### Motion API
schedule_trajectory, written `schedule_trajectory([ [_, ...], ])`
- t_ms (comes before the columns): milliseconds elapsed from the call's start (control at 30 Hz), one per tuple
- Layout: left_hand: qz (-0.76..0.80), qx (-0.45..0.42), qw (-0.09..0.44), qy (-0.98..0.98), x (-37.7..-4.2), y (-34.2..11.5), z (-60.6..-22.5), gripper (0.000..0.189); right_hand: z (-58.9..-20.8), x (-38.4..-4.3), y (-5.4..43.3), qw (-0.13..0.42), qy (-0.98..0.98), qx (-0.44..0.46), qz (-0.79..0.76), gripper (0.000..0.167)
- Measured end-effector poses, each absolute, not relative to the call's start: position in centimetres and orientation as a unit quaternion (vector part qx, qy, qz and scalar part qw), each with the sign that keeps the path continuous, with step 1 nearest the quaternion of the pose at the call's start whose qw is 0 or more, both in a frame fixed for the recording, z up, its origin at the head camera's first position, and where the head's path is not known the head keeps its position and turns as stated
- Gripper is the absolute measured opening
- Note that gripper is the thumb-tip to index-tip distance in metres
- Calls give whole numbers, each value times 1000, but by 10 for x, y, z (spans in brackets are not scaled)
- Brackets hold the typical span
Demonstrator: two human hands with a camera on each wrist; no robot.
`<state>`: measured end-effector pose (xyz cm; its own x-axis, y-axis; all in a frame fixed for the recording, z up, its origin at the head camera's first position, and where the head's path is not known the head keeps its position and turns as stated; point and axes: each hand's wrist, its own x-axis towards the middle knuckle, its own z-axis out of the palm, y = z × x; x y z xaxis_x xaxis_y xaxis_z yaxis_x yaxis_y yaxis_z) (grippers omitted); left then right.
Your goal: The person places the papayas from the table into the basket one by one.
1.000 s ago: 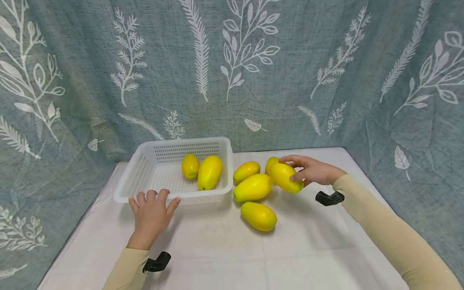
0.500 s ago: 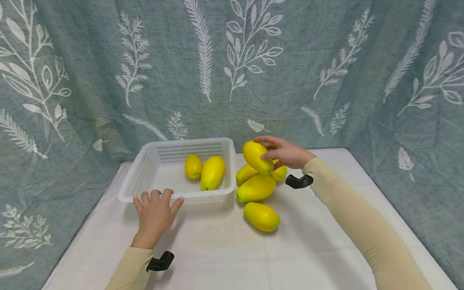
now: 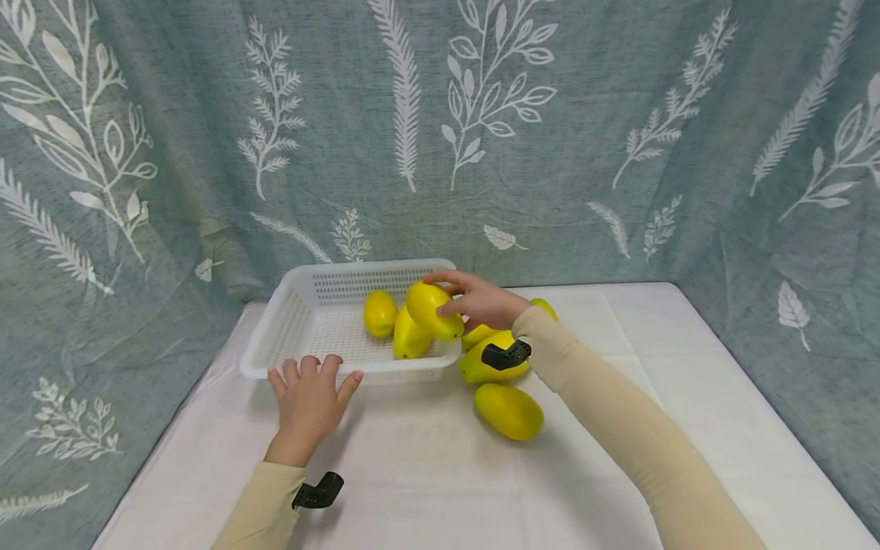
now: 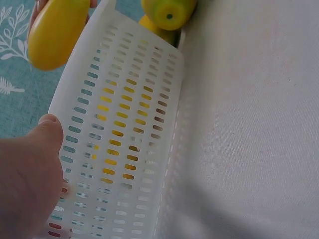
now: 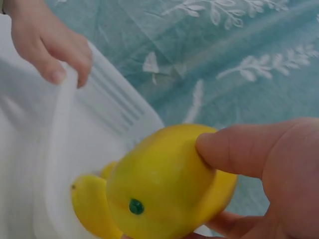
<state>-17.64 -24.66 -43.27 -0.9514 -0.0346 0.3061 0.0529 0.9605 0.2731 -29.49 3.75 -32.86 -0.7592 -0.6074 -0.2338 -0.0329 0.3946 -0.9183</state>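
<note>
In the head view my right hand (image 3: 490, 302) grips a yellow papaya (image 3: 433, 309) above the right end of a white plastic basket (image 3: 406, 367). The right wrist view shows the thumb pressing one side of the papaya (image 5: 159, 179), fingers partly hidden beneath. My left hand (image 3: 309, 405) holds the basket's front rim, its thumb outside and fingers over the edge, as the right wrist view shows. Inside the basket lie a papaya (image 3: 381, 313) and another papaya (image 3: 409, 336), which the held one partly covers.
Right of the basket, several papayas lie on the white cloth: a near papaya (image 3: 509, 411), a middle papaya (image 3: 481, 365) and others partly behind my right arm. A grey-green leaf-patterned curtain (image 3: 426, 214) hangs behind the table (image 3: 440, 489).
My right hand has lifted the papaya from the group at the right and carried it left, over the basket. My left hand has stayed on the rim.
</note>
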Motion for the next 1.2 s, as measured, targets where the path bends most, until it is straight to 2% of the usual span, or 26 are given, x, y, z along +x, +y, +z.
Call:
schedule_trajectory([
  [267,-145,-5,150,-978,-179,-248,-434,50,-337,-292,4,273,812,-185,-481,60],
  [500,-142,-3,150,-978,-178,-249,-434,51,-346,-289,-17,237,835,-197,-456,60],
  [800,-139,-2,152,-979,-175,-245,-431,49,-367,-287,-28,206,864,-197,-416,60],
  [1200,-135,3,151,-979,-174,-246,-433,49,-376,-280,-37,196,869,-215,-401,60],
])
